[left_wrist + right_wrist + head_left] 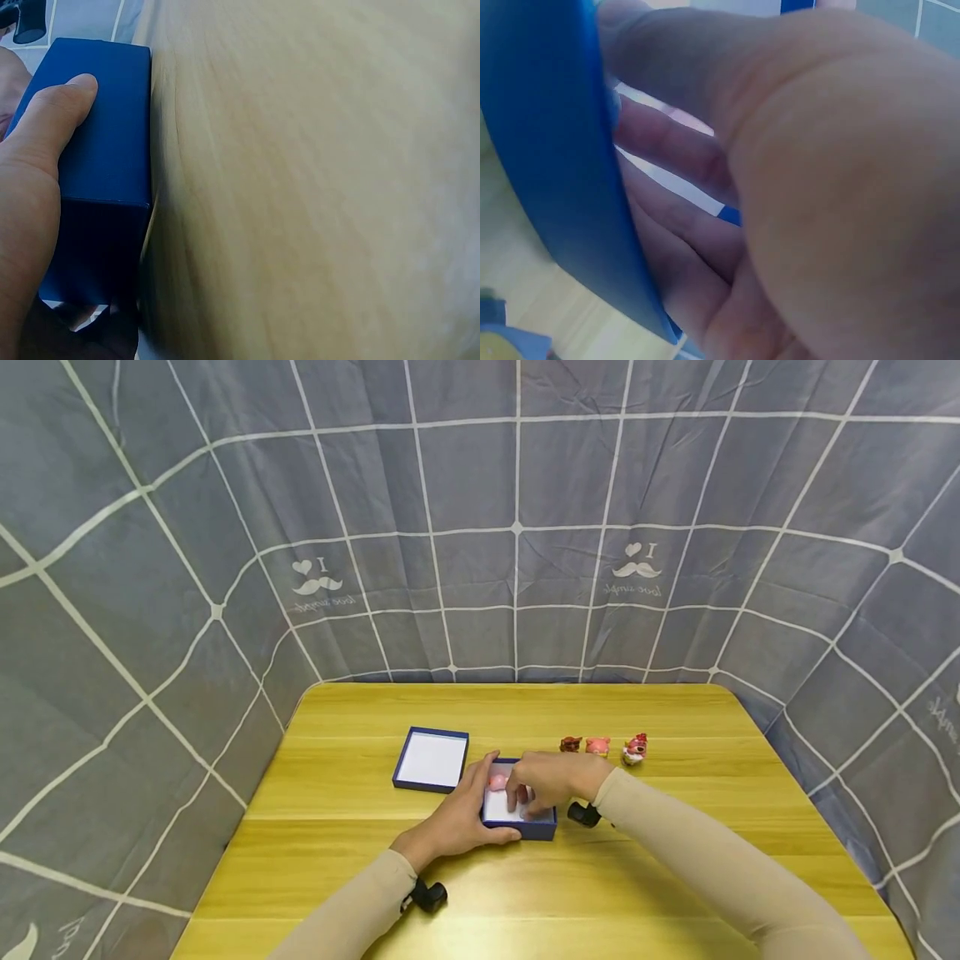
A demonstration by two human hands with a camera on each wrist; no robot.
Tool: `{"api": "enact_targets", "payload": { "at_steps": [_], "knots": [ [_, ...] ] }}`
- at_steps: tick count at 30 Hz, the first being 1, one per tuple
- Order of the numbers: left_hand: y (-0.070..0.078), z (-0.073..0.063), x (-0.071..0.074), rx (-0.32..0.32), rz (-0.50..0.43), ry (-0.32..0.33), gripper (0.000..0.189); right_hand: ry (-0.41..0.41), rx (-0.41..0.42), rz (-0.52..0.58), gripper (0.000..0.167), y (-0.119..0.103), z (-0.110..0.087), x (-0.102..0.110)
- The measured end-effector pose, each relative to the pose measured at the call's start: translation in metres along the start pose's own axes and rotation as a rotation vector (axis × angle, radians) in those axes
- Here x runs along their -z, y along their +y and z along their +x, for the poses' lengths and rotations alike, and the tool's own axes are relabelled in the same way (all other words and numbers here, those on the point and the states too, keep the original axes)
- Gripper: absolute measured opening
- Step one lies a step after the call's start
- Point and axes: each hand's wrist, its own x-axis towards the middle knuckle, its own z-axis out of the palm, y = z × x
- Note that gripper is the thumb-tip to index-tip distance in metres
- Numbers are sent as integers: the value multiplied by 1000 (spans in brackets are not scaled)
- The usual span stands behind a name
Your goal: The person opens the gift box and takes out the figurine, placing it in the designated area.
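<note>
A dark blue open box with a white inside stands on the table. My left hand grips it from the left, its thumb lying along the near wall in the left wrist view. Inside, a small pink figurine lies near the left wall. My right hand reaches down into the box with bent fingers. In the right wrist view, a small bluish thing shows between its thumb and index fingertips; the box wall and fingers hide most of it.
The matching box lid lies with its white inside up, left of the box. Behind the right hand stand a brown figurine, a pink figurine and a red-and-white figurine. A grey checked curtain surrounds the yellow wooden table.
</note>
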Motion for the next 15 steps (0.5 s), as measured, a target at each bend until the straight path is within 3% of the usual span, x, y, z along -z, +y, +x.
{"api": "enact_targets", "payload": {
  "at_steps": [15],
  "knots": [
    [-1,3,0,-16,10,1,137,0,35,68,10,7,3,-3]
  ]
}}
